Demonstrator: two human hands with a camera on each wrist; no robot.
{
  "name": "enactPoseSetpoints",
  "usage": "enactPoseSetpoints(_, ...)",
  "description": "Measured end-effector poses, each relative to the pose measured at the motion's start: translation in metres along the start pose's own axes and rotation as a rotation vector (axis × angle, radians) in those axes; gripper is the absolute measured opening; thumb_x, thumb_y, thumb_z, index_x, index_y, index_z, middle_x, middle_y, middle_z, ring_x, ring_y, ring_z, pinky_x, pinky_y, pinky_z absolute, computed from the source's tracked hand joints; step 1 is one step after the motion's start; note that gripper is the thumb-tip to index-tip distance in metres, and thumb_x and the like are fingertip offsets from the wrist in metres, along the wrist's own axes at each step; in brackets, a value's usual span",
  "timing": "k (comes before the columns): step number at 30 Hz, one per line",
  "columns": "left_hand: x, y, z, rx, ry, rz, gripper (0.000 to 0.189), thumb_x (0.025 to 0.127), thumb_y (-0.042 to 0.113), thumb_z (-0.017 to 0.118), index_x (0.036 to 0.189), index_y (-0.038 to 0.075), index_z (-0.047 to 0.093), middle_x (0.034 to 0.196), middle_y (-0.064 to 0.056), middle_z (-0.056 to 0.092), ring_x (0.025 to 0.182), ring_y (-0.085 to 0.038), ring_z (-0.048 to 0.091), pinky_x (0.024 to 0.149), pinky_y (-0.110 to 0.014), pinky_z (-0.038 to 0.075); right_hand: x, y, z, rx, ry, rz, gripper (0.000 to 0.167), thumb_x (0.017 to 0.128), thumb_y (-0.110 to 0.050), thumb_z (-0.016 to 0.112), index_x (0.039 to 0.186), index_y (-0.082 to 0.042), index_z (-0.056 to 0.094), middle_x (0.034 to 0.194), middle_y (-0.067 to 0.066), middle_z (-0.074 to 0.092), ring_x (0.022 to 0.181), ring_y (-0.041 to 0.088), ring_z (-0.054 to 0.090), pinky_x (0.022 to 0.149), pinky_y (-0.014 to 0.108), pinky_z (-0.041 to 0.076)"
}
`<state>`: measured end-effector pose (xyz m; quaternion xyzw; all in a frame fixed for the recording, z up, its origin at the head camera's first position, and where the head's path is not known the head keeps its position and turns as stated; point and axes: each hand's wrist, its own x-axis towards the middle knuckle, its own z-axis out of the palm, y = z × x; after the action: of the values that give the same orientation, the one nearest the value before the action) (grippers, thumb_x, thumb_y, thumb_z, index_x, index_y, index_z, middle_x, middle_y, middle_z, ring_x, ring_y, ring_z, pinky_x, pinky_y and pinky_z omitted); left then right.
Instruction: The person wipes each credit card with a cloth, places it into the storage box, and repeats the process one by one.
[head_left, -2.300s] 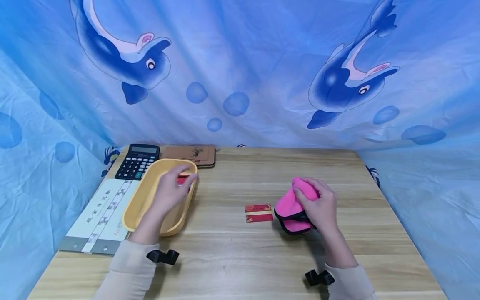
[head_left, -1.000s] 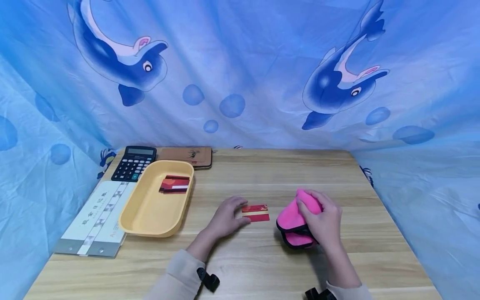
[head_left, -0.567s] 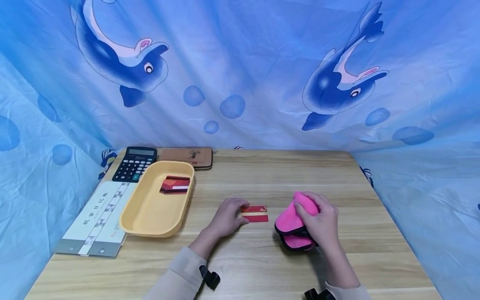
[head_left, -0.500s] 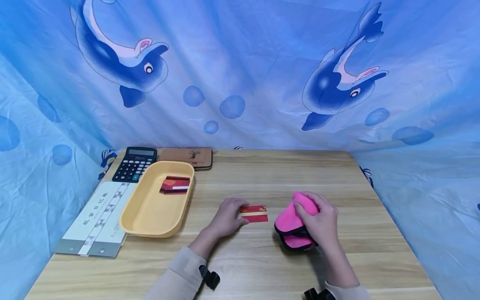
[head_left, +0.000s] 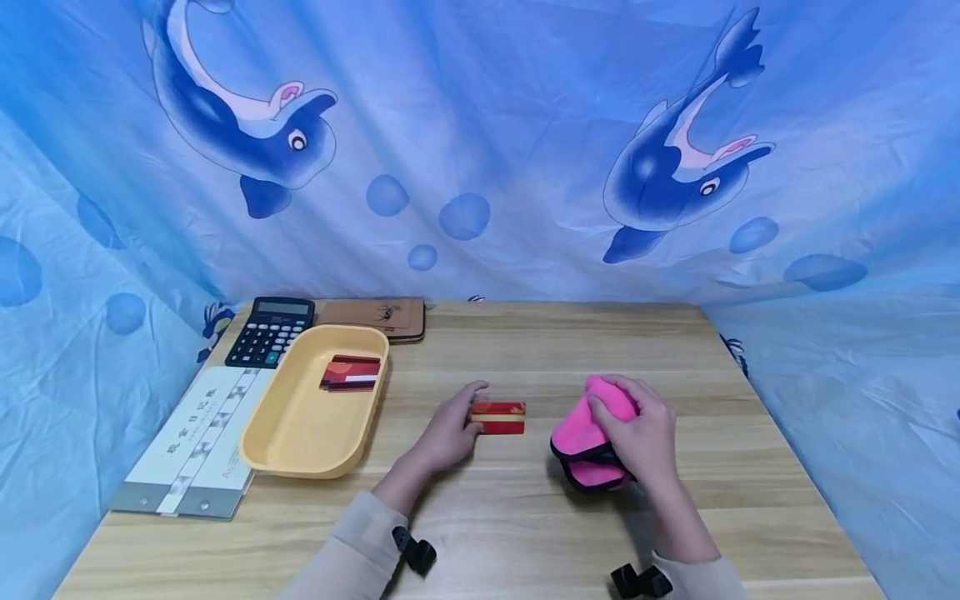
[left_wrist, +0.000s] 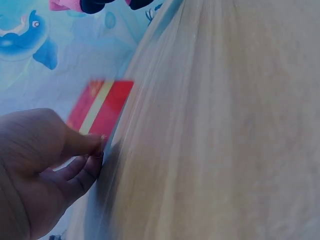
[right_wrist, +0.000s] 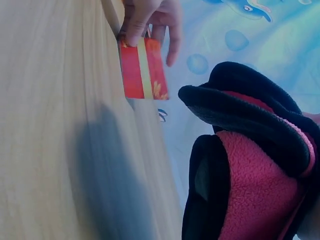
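Observation:
My left hand point(head_left: 448, 429) pinches a red card point(head_left: 499, 418) with a gold stripe by its left end, between thumb and fingers. In the left wrist view the card point(left_wrist: 102, 105) appears tilted and a little off the wood. To the right, my right hand point(head_left: 643, 425) grips a folded pink fleece cloth point(head_left: 581, 429) with black edging, bunched up above the table. Seen from the right wrist, the cloth's pink fleece point(right_wrist: 260, 190) and thick black edges fan apart into layers. Most of my right hand is hidden there.
A yellow tray point(head_left: 300, 437) on the left holds red cards point(head_left: 351, 372). Beside it lie a white-and-grey folder point(head_left: 191, 442), a black calculator point(head_left: 270, 332) and a brown wallet-like case point(head_left: 382, 315). A blue dolphin curtain point(head_left: 465, 125) hangs round the wooden table point(head_left: 510, 533).
My left hand has come from the tray to the red card, pinched it and drawn it slightly left and up. My right hand still holds the pink cloth in nearly the same place.

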<state>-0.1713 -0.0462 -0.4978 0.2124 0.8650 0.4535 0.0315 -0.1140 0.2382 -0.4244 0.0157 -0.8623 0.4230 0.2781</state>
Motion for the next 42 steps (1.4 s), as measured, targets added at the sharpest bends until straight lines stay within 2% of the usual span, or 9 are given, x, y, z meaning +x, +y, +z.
enactPoseSetpoints(4, 0.004, 0.002, -0.006, -0.139, 0.114, -0.092, 0.046, 0.091, -0.007, 0.067, 0.135, 0.002, 0.057, 0.11, -0.014, 0.074, 0.093, -0.022, 0.07, 0.087, -0.04, 0.058, 0.004, -0.001, 0.002, 0.001, 0.011, -0.038, 0.033, 0.077, -0.01, 0.088, 0.109, -0.008, 0.077, 0.105, 0.008, 0.074, 0.093, 0.023, 0.069, 0.07, 0.011, 0.045)
enactPoseSetpoints(10, 0.015, 0.023, -0.023, -0.498, 0.219, -0.237, 0.03, 0.095, -0.006, 0.063, 0.124, -0.004, 0.065, 0.11, -0.02, 0.073, 0.091, -0.026, 0.073, 0.082, -0.042, 0.062, 0.016, -0.006, 0.005, 0.016, 0.018, -0.135, 0.032, 0.076, -0.01, 0.089, 0.106, -0.008, 0.078, 0.102, 0.008, 0.075, 0.09, 0.024, 0.069, 0.069, 0.012, 0.045)
enactPoseSetpoints(14, 0.022, 0.039, -0.032, -0.659, 0.247, -0.259, 0.034, 0.097, -0.006, 0.061, 0.13, -0.009, 0.06, 0.116, -0.027, 0.069, 0.09, -0.024, 0.074, 0.085, -0.046, 0.06, 0.024, -0.013, 0.006, 0.019, 0.028, -0.198, 0.032, 0.075, -0.01, 0.088, 0.105, -0.007, 0.078, 0.1, 0.009, 0.076, 0.086, 0.025, 0.07, 0.067, 0.012, 0.044)
enactPoseSetpoints(19, 0.024, 0.058, -0.04, -0.769, 0.228, -0.245, 0.038, 0.099, -0.007, 0.058, 0.136, -0.012, 0.055, 0.125, -0.031, 0.064, 0.099, -0.031, 0.073, 0.086, -0.038, 0.06, 0.034, -0.026, 0.009, 0.02, 0.038, -0.231, 0.033, 0.075, -0.012, 0.088, 0.107, -0.008, 0.079, 0.102, 0.009, 0.076, 0.085, 0.025, 0.07, 0.065, 0.012, 0.044)
enactPoseSetpoints(22, 0.023, 0.069, -0.041, -0.8, 0.177, -0.206, 0.038, 0.101, -0.005, 0.053, 0.138, -0.015, 0.051, 0.129, -0.033, 0.06, 0.109, -0.038, 0.069, 0.086, -0.036, 0.06, 0.037, -0.034, 0.014, 0.046, 0.03, -0.271, 0.033, 0.075, -0.011, 0.088, 0.107, -0.006, 0.078, 0.101, 0.01, 0.075, 0.085, 0.024, 0.07, 0.064, 0.012, 0.046)
enactPoseSetpoints(26, 0.022, 0.081, -0.04, -0.815, 0.104, -0.15, 0.038, 0.103, -0.003, 0.05, 0.139, -0.016, 0.048, 0.132, -0.034, 0.058, 0.114, -0.041, 0.065, 0.089, -0.038, 0.059, 0.039, -0.043, 0.024, 0.041, 0.049, -0.34, 0.033, 0.075, -0.009, 0.088, 0.106, -0.004, 0.078, 0.099, 0.011, 0.075, 0.084, 0.024, 0.07, 0.062, 0.023, 0.053)
enactPoseSetpoints(32, 0.024, 0.09, -0.036, -0.801, 0.042, -0.073, 0.037, 0.104, 0.001, 0.051, 0.139, -0.013, 0.051, 0.133, -0.031, 0.059, 0.114, -0.04, 0.065, 0.092, -0.041, 0.057, 0.04, -0.056, 0.038, -0.075, 0.096, -0.399, 0.034, 0.076, -0.012, 0.087, 0.107, -0.002, 0.078, 0.097, 0.015, 0.074, 0.078, 0.029, 0.07, 0.054, 0.041, 0.057)
enactPoseSetpoints(36, 0.027, 0.088, -0.031, -0.713, 0.011, 0.01, 0.037, 0.105, 0.003, 0.051, 0.138, -0.012, 0.053, 0.131, -0.029, 0.061, 0.112, -0.028, 0.068, 0.092, -0.035, 0.058, 0.033, -0.065, 0.052, -0.071, 0.056, -0.411, 0.033, 0.077, -0.012, 0.086, 0.108, -0.002, 0.077, 0.098, 0.016, 0.073, 0.077, 0.031, 0.071, 0.056, 0.041, 0.059)
enactPoseSetpoints(42, 0.025, 0.083, -0.026, -0.652, -0.011, 0.067, 0.038, 0.107, 0.009, 0.045, 0.142, -0.006, 0.053, 0.129, -0.024, 0.064, 0.098, -0.007, 0.067, 0.083, -0.023, 0.057, 0.024, -0.077, 0.066, 0.083, 0.035, -0.421, 0.027, 0.079, -0.008, 0.083, 0.104, -0.002, 0.078, 0.099, 0.011, 0.075, 0.082, 0.026, 0.072, 0.061, 0.041, 0.061)
